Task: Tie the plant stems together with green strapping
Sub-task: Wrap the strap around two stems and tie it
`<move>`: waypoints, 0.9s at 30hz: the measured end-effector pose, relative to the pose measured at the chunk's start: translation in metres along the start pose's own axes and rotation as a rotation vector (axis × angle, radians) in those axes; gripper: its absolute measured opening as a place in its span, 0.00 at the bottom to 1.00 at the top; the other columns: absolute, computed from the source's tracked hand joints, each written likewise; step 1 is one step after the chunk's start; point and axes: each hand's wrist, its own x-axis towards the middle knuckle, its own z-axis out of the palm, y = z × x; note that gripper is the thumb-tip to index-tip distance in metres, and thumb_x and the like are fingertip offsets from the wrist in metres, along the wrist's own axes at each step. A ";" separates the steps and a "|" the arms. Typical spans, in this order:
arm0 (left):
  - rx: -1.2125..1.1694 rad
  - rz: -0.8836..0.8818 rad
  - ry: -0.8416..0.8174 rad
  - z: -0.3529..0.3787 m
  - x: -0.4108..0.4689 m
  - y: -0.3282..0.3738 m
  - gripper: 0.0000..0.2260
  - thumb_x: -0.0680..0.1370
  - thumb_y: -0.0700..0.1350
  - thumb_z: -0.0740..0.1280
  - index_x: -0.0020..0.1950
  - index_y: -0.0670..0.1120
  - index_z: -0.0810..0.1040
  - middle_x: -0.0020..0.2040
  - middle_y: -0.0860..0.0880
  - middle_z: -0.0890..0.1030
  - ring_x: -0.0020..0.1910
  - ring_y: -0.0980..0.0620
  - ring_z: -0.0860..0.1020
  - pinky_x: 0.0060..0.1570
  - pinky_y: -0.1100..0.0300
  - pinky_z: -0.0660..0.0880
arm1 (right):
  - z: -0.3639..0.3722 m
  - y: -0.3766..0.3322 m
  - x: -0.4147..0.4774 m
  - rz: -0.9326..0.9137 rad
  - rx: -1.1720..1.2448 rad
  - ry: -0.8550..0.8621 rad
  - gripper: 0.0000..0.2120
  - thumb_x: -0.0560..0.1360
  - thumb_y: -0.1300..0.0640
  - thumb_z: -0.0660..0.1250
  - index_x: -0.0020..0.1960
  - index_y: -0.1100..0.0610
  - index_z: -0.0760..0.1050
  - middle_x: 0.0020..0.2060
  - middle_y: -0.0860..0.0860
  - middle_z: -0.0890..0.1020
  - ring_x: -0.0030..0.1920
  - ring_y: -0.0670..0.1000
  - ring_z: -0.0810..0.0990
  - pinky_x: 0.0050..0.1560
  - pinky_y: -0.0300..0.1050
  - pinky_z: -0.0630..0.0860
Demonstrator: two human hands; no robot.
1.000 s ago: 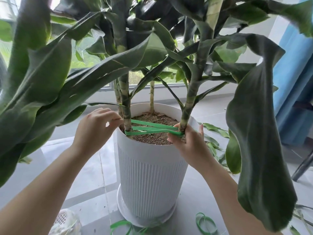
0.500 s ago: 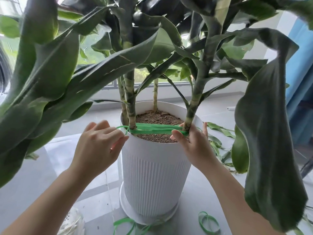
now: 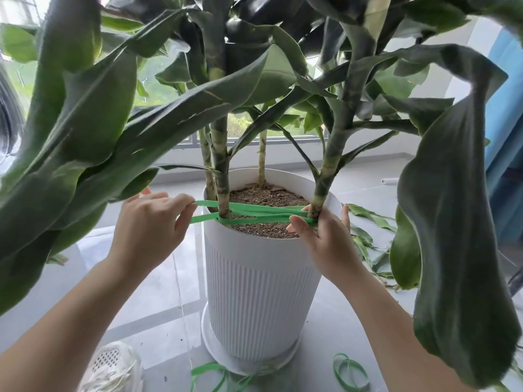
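A tall white ribbed pot [image 3: 260,281] holds soil and several green stems. Green strapping [image 3: 263,213] runs in several strands across the soil between the left stem [image 3: 222,176] and the right stem [image 3: 325,176], low down at rim height. My left hand [image 3: 147,230], left of the pot, pinches two ends of the strapping between its fingertips and pulls them outward past the left stem. My right hand [image 3: 322,236] grips the base of the right stem, its thumb pressing the strapping against the stem.
Large drooping leaves [image 3: 458,222] hang close on the right, with more on the left [image 3: 70,154]. Cut leaves [image 3: 368,230] lie on the floor right of the pot. Spare green strapping loops [image 3: 351,372] and a white mesh thing [image 3: 113,366] lie by the saucer [image 3: 215,343].
My left hand has moved away from the left stem to the left, drawing two strap ends out beyond the pot rim. My right hand has stayed at the right stem.
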 end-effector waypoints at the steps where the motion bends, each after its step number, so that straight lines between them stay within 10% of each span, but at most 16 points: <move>1: 0.023 -0.008 -0.017 0.001 0.003 0.000 0.12 0.78 0.47 0.62 0.38 0.46 0.80 0.23 0.49 0.70 0.22 0.47 0.68 0.32 0.51 0.69 | 0.000 0.000 0.000 0.002 0.000 0.001 0.27 0.73 0.29 0.47 0.49 0.50 0.69 0.41 0.46 0.84 0.56 0.47 0.79 0.73 0.50 0.36; 16: 0.100 -0.105 -0.080 -0.025 -0.002 -0.011 0.15 0.76 0.43 0.69 0.32 0.39 0.74 0.21 0.49 0.64 0.19 0.49 0.62 0.24 0.67 0.48 | -0.003 -0.006 -0.002 0.046 -0.055 -0.009 0.23 0.75 0.35 0.52 0.51 0.54 0.70 0.41 0.47 0.81 0.55 0.50 0.76 0.73 0.60 0.38; 27: 0.087 -0.254 -0.212 -0.006 -0.065 0.002 0.16 0.76 0.48 0.57 0.32 0.42 0.73 0.18 0.45 0.68 0.16 0.41 0.69 0.26 0.62 0.60 | -0.003 -0.008 -0.002 0.058 0.000 0.004 0.23 0.74 0.35 0.53 0.52 0.54 0.70 0.43 0.46 0.82 0.57 0.51 0.75 0.72 0.59 0.41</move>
